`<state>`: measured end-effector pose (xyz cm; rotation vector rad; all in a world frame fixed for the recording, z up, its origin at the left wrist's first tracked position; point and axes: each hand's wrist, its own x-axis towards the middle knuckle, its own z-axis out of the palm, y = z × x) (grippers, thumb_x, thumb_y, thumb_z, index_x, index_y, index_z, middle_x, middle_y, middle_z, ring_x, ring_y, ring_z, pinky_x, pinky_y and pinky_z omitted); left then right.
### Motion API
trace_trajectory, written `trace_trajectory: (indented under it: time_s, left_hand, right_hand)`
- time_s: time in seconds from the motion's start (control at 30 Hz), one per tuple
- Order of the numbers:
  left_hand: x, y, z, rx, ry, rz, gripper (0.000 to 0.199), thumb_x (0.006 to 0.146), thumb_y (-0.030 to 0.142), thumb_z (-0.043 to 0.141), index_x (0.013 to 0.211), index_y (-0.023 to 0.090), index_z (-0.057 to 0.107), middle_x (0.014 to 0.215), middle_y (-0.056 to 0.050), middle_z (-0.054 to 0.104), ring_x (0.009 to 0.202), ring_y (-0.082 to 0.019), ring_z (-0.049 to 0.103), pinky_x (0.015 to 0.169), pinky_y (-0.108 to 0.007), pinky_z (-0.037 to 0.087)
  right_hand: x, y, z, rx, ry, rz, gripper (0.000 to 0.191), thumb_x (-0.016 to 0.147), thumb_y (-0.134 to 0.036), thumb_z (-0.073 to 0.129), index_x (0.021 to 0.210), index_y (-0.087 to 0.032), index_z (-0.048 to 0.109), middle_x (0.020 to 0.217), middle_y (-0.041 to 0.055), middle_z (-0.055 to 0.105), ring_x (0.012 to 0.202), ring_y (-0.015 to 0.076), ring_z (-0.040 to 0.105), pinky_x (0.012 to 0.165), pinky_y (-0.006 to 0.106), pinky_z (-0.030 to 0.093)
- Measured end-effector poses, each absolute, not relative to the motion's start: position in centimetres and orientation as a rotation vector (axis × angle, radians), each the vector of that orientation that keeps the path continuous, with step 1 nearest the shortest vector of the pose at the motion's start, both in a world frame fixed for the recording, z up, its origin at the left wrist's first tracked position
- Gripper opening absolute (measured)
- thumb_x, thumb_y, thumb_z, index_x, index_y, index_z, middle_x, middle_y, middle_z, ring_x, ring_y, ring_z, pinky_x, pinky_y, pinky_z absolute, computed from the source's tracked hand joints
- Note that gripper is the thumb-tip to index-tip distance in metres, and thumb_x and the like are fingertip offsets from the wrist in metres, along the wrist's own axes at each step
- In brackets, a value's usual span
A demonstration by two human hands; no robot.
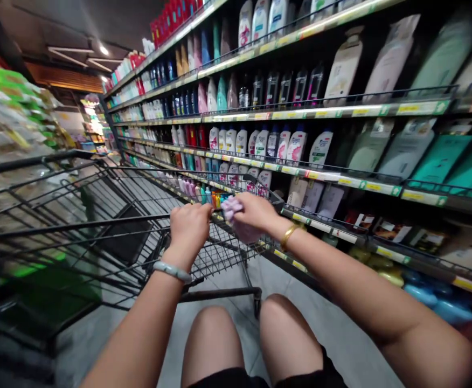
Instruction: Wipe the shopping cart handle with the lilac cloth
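My left hand [190, 225], with a pale bangle at the wrist, is closed around the black handle bar of a shopping cart [110, 225]. A crumpled pale purple cloth [233, 209] is gripped in my right hand [256, 212], which has a gold bracelet at the wrist. Part of the cloth hangs below the fingers, over the cart's wire mesh. The right hand is beside the cart's near end; whether it also touches the bar cannot be made out.
Shelves of bottles [296, 145] line the right side, their price rails [341, 183] close to my right arm. Bagged goods [9, 118] stand at the left, beyond the cart. Grey floor tiles [272, 280] and my knees show below.
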<state>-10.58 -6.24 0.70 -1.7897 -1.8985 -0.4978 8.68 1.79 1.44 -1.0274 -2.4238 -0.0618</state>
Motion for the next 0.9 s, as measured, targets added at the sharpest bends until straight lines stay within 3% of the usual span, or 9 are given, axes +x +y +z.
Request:
trace_trajectory:
  time_s: [0.07,0.13,0.27,0.4,0.6,0.9]
  left_hand:
    - [-10.7,-6.3,0.8,-1.822,-1.904,-0.501,0.038,0.103,0.034,0.04,0.104,0.027,0.077,0.096,-0.01,0.077,0.097,-0.029,0.068,0.075,-0.041,0.032]
    - [-11.0,-6.5,0.9,-1.84,-1.913,-0.504,0.039,0.103,0.036,0.041,0.111,0.027,0.078,0.102,-0.011,0.077,0.1,-0.029,0.066,0.078,-0.041,0.034]
    - [-12.5,-7.4,0.5,-1.702,-1.911,-0.56,0.04,0.102,0.043,0.044,0.105,0.023,0.079,0.106,-0.014,0.075,0.106,-0.032,0.063,0.091,-0.046,0.036]
    - [-14.5,-8.6,-0.1,-1.647,-1.9,-0.535,0.04,0.104,0.041,0.039,0.1,0.023,0.075,0.101,-0.012,0.075,0.103,-0.031,0.062,0.091,-0.046,0.034]
    - [-15.3,-8.6,0.0,-1.711,-1.911,-0.477,0.031,0.102,0.031,0.043,0.099,0.023,0.072,0.096,-0.01,0.075,0.098,-0.03,0.064,0.082,-0.044,0.032]
    - [-14.9,-8.6,-0.4,-1.695,-1.889,-0.506,0.032,0.103,0.035,0.043,0.097,0.022,0.072,0.095,-0.01,0.075,0.099,-0.031,0.064,0.084,-0.046,0.034]
  right_hand:
    - [9.8,2.7,1.8,-1.258,-2.333,-0.06,0.027,0.09,-0.037,0.066,0.112,-0.023,0.074,0.113,0.0073,0.074,0.094,0.0231,0.07,0.076,0.03,0.052]
    - [9.9,2.8,1.1,-1.299,-2.238,-0.111,0.031,0.09,-0.033,0.065,0.117,-0.02,0.073,0.12,0.0113,0.071,0.097,0.0244,0.069,0.078,0.032,0.053]
    - [7.5,1.4,-4.1,-0.925,-2.25,-0.177,0.044,0.091,-0.024,0.067,0.135,-0.021,0.066,0.143,0.0149,0.058,0.115,0.0261,0.064,0.092,0.036,0.055]
    - [6.2,1.2,-8.7,-0.651,-2.437,-0.245,0.027,0.1,-0.024,0.059,0.122,-0.027,0.074,0.135,0.011,0.064,0.112,0.0245,0.062,0.09,0.037,0.055]
    - [3.9,1.6,-5.8,-0.579,-2.189,-0.34,0.027,0.105,-0.03,0.055,0.122,-0.031,0.076,0.133,0.0093,0.065,0.117,0.0259,0.057,0.102,0.042,0.05]
    - [1.8,1.2,-8.2,-0.304,-2.387,-0.548,0.025,0.104,-0.026,0.06,0.126,-0.029,0.072,0.127,0.0084,0.07,0.1,0.0216,0.054,0.083,0.036,0.049]
